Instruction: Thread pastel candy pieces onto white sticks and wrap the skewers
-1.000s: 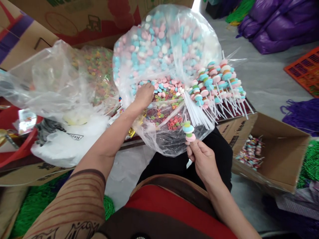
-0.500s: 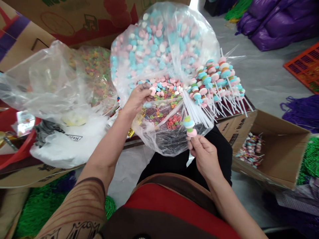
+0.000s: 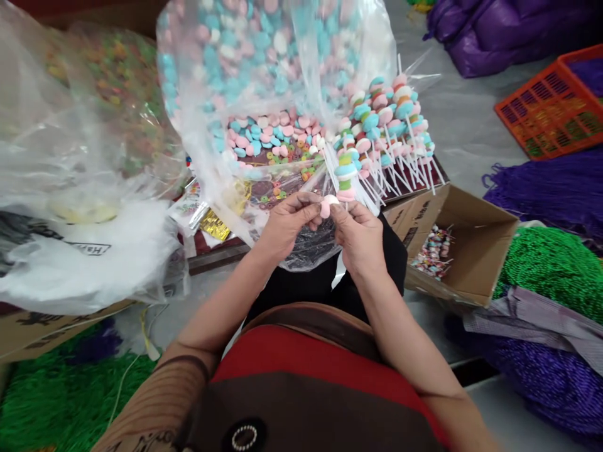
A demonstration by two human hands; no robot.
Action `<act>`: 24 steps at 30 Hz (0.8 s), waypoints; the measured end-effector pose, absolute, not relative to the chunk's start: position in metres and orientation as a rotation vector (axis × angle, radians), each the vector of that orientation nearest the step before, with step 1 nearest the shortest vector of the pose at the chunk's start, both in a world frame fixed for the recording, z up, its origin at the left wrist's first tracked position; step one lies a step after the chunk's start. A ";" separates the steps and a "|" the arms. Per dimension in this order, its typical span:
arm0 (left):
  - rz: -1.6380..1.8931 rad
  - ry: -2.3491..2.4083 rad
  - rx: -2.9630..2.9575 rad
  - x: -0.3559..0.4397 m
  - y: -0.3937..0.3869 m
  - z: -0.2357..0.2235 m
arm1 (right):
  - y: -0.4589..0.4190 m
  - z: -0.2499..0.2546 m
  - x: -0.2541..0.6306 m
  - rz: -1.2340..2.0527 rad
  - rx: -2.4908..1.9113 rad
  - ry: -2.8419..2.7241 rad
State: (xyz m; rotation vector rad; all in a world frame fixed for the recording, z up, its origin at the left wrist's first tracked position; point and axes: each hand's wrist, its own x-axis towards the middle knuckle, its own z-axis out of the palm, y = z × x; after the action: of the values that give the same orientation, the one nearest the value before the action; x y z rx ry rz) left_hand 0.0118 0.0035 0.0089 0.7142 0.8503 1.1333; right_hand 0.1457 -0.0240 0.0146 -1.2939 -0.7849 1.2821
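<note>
My left hand (image 3: 288, 221) and my right hand (image 3: 358, 231) meet over my lap, both pinched. Between their fingertips sits a pink candy disc (image 3: 326, 204). My right hand also holds a candy skewer (image 3: 345, 177), a white stick with blue, green and pink pieces stacked above my fingers. Just beyond lies an open clear bag of pink, blue and white candy discs (image 3: 264, 81) with small coloured rings at its mouth. A pile of finished candy skewers (image 3: 391, 129) rests to the right of the bag, with bare white sticks (image 3: 372, 188) beside them.
A cardboard box (image 3: 464, 248) with more skewers stands at my right. An orange crate (image 3: 551, 103), purple bags (image 3: 490, 28), purple and green mesh (image 3: 551, 270) lie further right. Clear bags of coloured rings (image 3: 94, 125) and a white bag (image 3: 85, 251) fill the left.
My left hand left the candy bag with a pink disc and came to my right hand at the skewer. The view tilted downward and shifted right.
</note>
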 end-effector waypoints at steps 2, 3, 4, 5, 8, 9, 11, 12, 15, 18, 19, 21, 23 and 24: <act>1.175 0.903 0.683 0.018 -0.001 0.006 | -0.023 0.013 0.145 1.210 -1.308 -0.800; 1.189 0.920 0.682 0.020 -0.004 0.005 | -0.022 0.013 0.144 1.181 -1.313 -0.804; 1.200 0.929 0.688 0.023 -0.006 0.004 | -0.022 0.013 0.143 1.160 -1.318 -0.804; 1.211 0.929 0.699 0.025 -0.008 0.004 | -0.021 0.013 0.143 1.146 -1.322 -0.801; 1.225 0.913 0.721 0.028 -0.010 0.003 | -0.022 0.013 0.144 1.147 -1.329 -0.785; 1.219 0.912 0.710 0.028 -0.009 0.002 | -0.023 0.013 0.145 1.168 -1.325 -0.771; 1.206 0.923 0.662 0.027 -0.006 0.001 | -0.025 0.013 0.149 1.243 -1.294 -0.731; 1.199 0.931 0.641 0.026 -0.004 0.000 | -0.026 0.013 0.151 1.288 -1.271 -0.716; 1.196 0.943 0.683 0.023 -0.003 -0.001 | -0.029 0.012 0.154 1.374 -1.232 -0.738; 1.202 0.947 0.797 0.022 -0.005 -0.002 | -0.030 0.012 0.153 1.366 -1.246 -0.769; 1.209 0.949 0.813 0.021 -0.006 -0.002 | -0.030 0.013 0.152 1.364 -1.253 -0.764; 1.222 0.950 0.819 0.021 -0.008 -0.002 | -0.030 0.013 0.150 1.376 -1.271 -0.742; 1.231 0.937 0.809 0.021 -0.009 -0.001 | -0.031 0.012 0.149 1.398 -1.293 -0.718; 1.233 0.924 0.806 0.022 -0.009 -0.001 | -0.031 0.012 0.148 1.406 -1.303 -0.708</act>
State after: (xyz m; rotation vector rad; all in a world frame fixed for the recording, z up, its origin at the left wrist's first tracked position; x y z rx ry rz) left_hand 0.0217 -0.0090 -0.0013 0.8056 0.9238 1.2325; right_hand 0.1478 -0.0312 0.0122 -1.3026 -0.7083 1.4056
